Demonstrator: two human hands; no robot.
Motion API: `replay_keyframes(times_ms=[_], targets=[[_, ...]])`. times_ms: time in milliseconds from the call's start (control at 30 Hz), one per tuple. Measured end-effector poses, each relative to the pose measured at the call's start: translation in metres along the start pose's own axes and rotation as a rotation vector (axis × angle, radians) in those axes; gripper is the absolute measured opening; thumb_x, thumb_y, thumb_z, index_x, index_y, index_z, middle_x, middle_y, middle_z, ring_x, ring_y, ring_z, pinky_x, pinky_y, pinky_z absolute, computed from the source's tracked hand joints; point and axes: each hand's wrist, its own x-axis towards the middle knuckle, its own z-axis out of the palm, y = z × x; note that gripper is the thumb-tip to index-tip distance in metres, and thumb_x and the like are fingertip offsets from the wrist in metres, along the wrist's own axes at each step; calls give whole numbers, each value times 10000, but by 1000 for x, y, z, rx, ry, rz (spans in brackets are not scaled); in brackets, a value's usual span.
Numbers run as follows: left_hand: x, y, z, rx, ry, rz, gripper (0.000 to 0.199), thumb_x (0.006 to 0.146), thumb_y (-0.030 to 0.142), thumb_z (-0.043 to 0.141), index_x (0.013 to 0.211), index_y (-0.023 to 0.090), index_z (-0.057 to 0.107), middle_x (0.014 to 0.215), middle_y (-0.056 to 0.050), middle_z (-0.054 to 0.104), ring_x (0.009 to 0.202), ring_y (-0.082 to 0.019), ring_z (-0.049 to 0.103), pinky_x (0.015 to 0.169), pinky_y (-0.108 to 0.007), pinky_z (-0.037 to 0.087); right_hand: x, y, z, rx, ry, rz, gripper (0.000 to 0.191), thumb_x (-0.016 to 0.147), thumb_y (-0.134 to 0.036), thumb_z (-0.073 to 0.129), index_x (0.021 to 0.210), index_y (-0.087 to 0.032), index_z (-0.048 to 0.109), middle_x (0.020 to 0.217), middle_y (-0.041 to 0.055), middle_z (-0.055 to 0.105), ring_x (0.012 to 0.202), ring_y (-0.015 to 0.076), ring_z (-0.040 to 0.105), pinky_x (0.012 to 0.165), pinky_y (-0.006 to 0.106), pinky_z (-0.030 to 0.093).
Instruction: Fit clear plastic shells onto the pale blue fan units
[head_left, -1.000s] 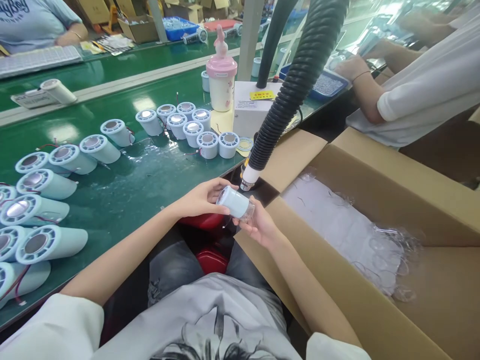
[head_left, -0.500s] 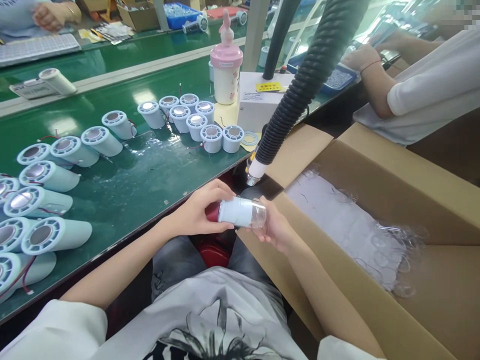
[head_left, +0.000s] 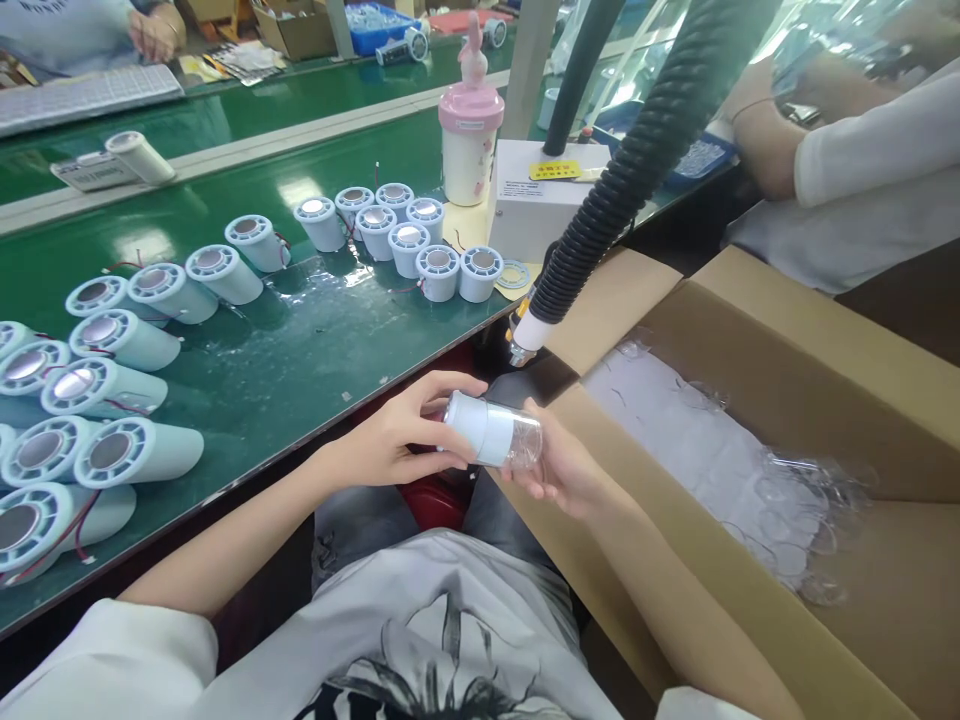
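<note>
Mid-frame, my left hand (head_left: 394,432) grips the blue tube (head_left: 470,422), right hand (head_left: 571,466) the clear cup (head_left: 526,438); holding both straight seems best.

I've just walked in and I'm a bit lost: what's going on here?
A person's left hand grips a pale blue cylinder off the green bench, while the right hand holds the clear cover over its other end. More blue cylinders stand on the bench. To the right, an open cardboard box holds clear plastic pieces.

A factory assembly line: rows of identical blue cylinders (head_left: 139,450) and co-workers along a green bench (head_left: 300,350).
</note>
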Motion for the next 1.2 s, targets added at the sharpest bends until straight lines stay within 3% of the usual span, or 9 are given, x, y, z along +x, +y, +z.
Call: replay_keyframes(times_ms=[167, 300, 467, 567, 667, 733, 800, 1033, 1200], targets=[[-5, 1, -1, 27, -52, -82, 675, 721, 277, 773, 1327, 257, 476, 1370, -152, 486, 1253, -279, 504, 1026, -429, 471, -4, -1, 9, 56, -51, 126, 695, 1001, -456, 45, 734, -116, 589, 501, 58, 631, 276, 52, 477, 245, 93, 298], [-8, 5, -1, 32, -143, -161, 670, 765, 292, 733, 1370, 285, 446, 1400, -126, 482, 1266, -266, 498, 1040, -405, 455, -7, -3, 13, 80, -97, 223, 717, 996, -475, 25, 783, -104, 601, 505, 48, 620, 272, 44, 470, 237, 83, 270], [-11, 17, 1, -54, -76, -324, 717, 753, 269, 738, 1394, 264, 416, 1361, -117, 522, 1234, -251, 524, 994, -366, 500, -9, 6, 6, -38, -173, 241, 791, 944, -576, -44, 838, -112, 587, 488, 24, 571, 280, 46, 442, 235, 93, 230], [-14, 26, 3, -158, -28, -441, 713, 758, 261, 729, 1396, 247, 412, 1354, -121, 522, 1191, -239, 561, 888, -305, 563, -13, 17, -2, -216, -78, -86, 660, 901, -697, 196, 966, -146, 554, 604, 25, 614, 370, 83, 520, 297, 142, 363], [-15, 32, 4, -193, -6, -453, 728, 761, 256, 726, 1410, 257, 396, 1374, -123, 512, 1190, -240, 567, 860, -292, 575, -19, 23, -8, -491, 28, -635, 603, 820, -632, 554, 1253, -225, 454, 1184, 126, 608, 885, 195, 671, 712, 309, 586], [-16, 33, 4, -182, -2, -434, 748, 759, 263, 730, 1422, 266, 383, 1385, -128, 509, 1195, -249, 566, 856, -300, 577, -22, 25, -11, -745, 13, -952, 597, 807, -432, 690, 1327, -303, 426, 1445, 106, 419, 1218, 255, 529, 977, 418, 492], [-17, 32, 3, -161, -3, -395, 789, 737, 282, 754, 1430, 274, 378, 1389, -132, 513, 1215, -267, 554, 913, -345, 555, -24, 26, -10, -899, -22, -1082, 532, 823, -246, 691, 1303, -338, 482, 1466, 68, 414, 1313, 262, 444, 1053, 445, 425], [-23, 29, 2, -320, -63, -422, 803, 762, 227, 734, 1454, 292, 333, 1482, -135, 406, 1307, -285, 473, 1015, -414, 490, -29, 26, 1, -275, -85, -531, 446, 821, -367, 687, 1245, -316, 557, 1155, 26, 660, 1020, 196, 643, 881, 333, 541], [-24, 26, 7, -502, -41, -518, 734, 790, 200, 702, 1439, 283, 370, 1426, -123, 480, 1222, -256, 560, 1000, -381, 503, -28, 25, 5, -285, -39, -405, 468, 737, -256, 755, 1186, -271, 624, 836, -15, 687, 655, 137, 629, 641, 277, 561]])
